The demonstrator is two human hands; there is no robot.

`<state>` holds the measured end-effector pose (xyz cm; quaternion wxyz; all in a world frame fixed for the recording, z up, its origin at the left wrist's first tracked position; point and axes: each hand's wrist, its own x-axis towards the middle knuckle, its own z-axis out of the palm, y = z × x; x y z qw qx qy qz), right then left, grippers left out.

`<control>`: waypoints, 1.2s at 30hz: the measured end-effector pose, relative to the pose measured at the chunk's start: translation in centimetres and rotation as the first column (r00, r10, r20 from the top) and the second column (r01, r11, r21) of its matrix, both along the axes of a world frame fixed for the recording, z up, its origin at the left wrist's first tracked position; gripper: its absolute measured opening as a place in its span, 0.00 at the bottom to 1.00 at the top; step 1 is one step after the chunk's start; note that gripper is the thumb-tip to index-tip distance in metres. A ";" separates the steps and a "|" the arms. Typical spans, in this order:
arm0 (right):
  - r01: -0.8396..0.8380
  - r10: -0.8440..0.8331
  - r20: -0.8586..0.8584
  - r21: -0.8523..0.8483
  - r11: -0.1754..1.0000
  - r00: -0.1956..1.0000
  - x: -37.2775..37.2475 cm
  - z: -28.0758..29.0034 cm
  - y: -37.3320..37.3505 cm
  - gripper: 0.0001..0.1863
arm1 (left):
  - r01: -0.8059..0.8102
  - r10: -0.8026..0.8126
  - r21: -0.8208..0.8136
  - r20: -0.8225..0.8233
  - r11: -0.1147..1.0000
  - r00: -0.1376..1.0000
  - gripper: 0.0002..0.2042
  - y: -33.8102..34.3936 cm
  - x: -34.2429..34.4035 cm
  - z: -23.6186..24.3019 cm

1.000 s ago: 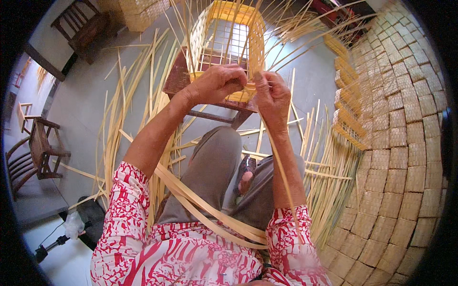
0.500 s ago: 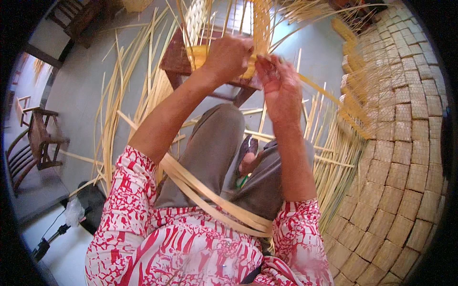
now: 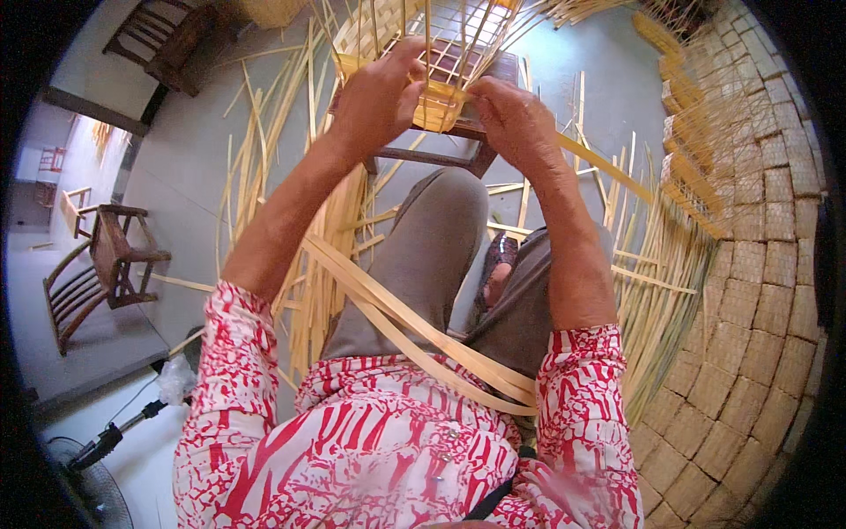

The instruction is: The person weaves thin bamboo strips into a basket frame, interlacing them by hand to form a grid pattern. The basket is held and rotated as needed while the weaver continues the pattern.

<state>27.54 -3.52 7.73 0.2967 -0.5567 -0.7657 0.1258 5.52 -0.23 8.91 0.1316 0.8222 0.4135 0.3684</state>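
Observation:
A partly woven basket (image 3: 441,106) with upright stakes and a yellow band rests on a dark red wooden stool (image 3: 471,157). My left hand (image 3: 379,97) curls its fingers round the basket's near left part, by the stakes. At the near right corner my right hand (image 3: 511,123) is closed at a yellow strip (image 3: 608,167), which trails out to the right; the fingertips are partly hidden. Loose pale strips (image 3: 414,353) lie slanting across my lap, over my grey trousers.
Long split strips (image 3: 652,300) lie on the floor (image 3: 198,185) to both sides. Stacked woven squares (image 3: 758,335) and a row of yellow baskets (image 3: 683,159) line the right. Wooden chairs (image 3: 119,251) stand at the left, and a black fan (image 3: 92,476) is at the lower left.
Both hands and the basket sit higher in view, with my left hand further left, its thumb raised along the stakes. The strip from my right hand now stretches rightward instead of hanging along my forearm.

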 end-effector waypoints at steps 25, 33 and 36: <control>-0.105 0.085 0.097 0.219 0.970 0.992 -2.0 -0.4 0.4 0.06 | 0.099 -0.100 -0.047 -0.009 0.994 0.995 0.04 -1.6 0.9 -0.7; -0.098 0.065 0.278 0.108 0.989 0.958 -2.6 -0.5 0.0 0.24 | 0.176 -0.180 -0.185 -0.006 0.967 0.984 0.03 -2.8 -2.4 -1.3; -0.184 0.119 0.284 0.214 0.959 0.952 -2.9 -1.6 -0.7 0.24 | 0.248 -0.233 -0.337 0.084 0.908 0.969 0.03 -4.1 -3.5 -1.3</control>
